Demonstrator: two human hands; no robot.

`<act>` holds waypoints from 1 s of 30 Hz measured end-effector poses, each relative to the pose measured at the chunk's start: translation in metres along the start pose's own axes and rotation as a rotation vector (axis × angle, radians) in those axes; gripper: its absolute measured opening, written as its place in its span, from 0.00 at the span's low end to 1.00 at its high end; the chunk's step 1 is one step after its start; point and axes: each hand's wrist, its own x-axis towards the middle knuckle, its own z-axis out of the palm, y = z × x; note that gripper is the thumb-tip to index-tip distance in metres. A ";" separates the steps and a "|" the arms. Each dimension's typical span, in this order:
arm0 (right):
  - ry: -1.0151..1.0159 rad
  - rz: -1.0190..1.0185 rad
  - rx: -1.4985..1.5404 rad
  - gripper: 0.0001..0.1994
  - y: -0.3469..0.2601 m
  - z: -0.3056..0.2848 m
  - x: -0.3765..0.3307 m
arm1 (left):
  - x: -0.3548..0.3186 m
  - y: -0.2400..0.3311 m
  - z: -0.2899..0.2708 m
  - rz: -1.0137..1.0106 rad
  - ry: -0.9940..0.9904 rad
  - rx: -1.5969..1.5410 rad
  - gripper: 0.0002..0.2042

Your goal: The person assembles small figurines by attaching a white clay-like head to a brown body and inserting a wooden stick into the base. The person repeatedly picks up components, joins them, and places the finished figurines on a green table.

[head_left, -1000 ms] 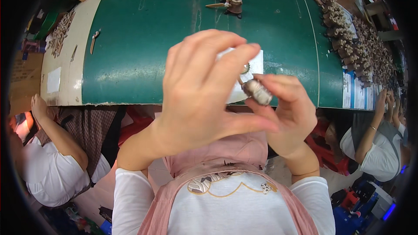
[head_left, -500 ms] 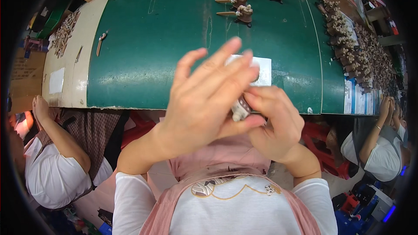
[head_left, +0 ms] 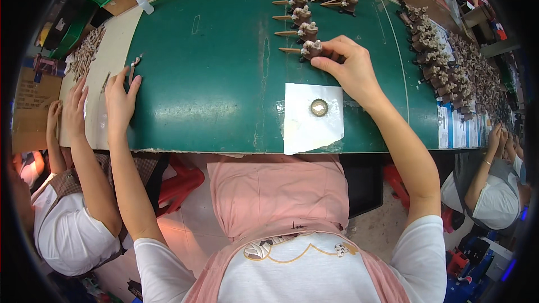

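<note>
My right hand [head_left: 351,70] is closed on a small brown figurine [head_left: 311,50] with a pale head and a tan stick jutting left. It is at the near end of a row of similar figurines [head_left: 301,15] on the green table. Far to the left, my left hand [head_left: 119,104] is open, thumb and fingers spread around the lower end of a slim brown stick-like piece [head_left: 133,67]; whether they touch it I cannot tell. In front of me, a crimped metal bottle cap [head_left: 319,113] holding something whitish rests on a white paper sheet [head_left: 300,132].
Many more figurines [head_left: 443,73] crowd the table's right side. Small stick-like pieces [head_left: 84,50] are heaped at the far left, near a white squeeze bottle [head_left: 144,4]. Close to my left arm is a co-worker's forearm and hand [head_left: 76,109]. Red stools [head_left: 182,182] stand below.
My hands were together over the paper, holding a small figurine. They have parted: the right moved forward to the row with a figurine, the left reached far left. Paper and cap are uncovered.
</note>
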 end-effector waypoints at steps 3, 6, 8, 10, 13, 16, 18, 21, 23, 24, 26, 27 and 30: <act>0.015 0.037 0.020 0.17 -0.003 -0.014 -0.017 | 0.005 -0.002 0.007 -0.007 -0.004 -0.070 0.10; 0.081 0.069 -0.099 0.16 0.000 -0.047 -0.046 | -0.002 0.020 0.014 0.077 0.022 -0.122 0.04; 0.247 0.209 -0.126 0.14 0.016 -0.080 -0.053 | -0.012 0.044 0.007 0.138 0.002 -0.137 0.03; 0.460 0.259 -0.243 0.11 0.034 -0.116 -0.052 | -0.025 0.090 -0.002 0.282 0.027 -0.129 0.02; 0.572 0.133 -0.827 0.13 0.063 -0.159 -0.036 | -0.043 0.142 -0.012 0.410 0.026 -0.127 0.05; 0.487 0.132 -1.217 0.17 0.073 -0.164 -0.024 | -0.051 0.159 -0.018 0.433 -0.003 -0.183 0.06; 0.392 0.222 -1.281 0.19 0.074 -0.165 -0.023 | -0.049 0.172 -0.026 0.395 -0.098 -0.264 0.07; 0.339 0.250 -1.331 0.19 0.088 -0.160 -0.020 | -0.039 0.171 -0.029 0.364 -0.211 -0.337 0.07; 0.349 0.210 -1.252 0.18 0.087 -0.158 -0.020 | -0.035 0.171 -0.027 0.397 -0.215 -0.322 0.06; 0.389 0.091 -1.145 0.17 0.081 -0.151 -0.024 | -0.035 0.172 -0.029 0.388 -0.251 -0.394 0.06; 0.430 -0.089 -0.895 0.12 0.050 -0.138 -0.037 | -0.038 0.180 -0.029 0.360 -0.321 -0.561 0.05; 0.338 -0.055 -0.656 0.11 0.028 -0.126 -0.048 | -0.039 0.190 -0.033 0.344 -0.437 -0.659 0.06; 0.140 0.098 -0.253 0.10 0.004 -0.089 -0.073 | -0.049 0.234 -0.042 0.246 -0.567 -0.833 0.12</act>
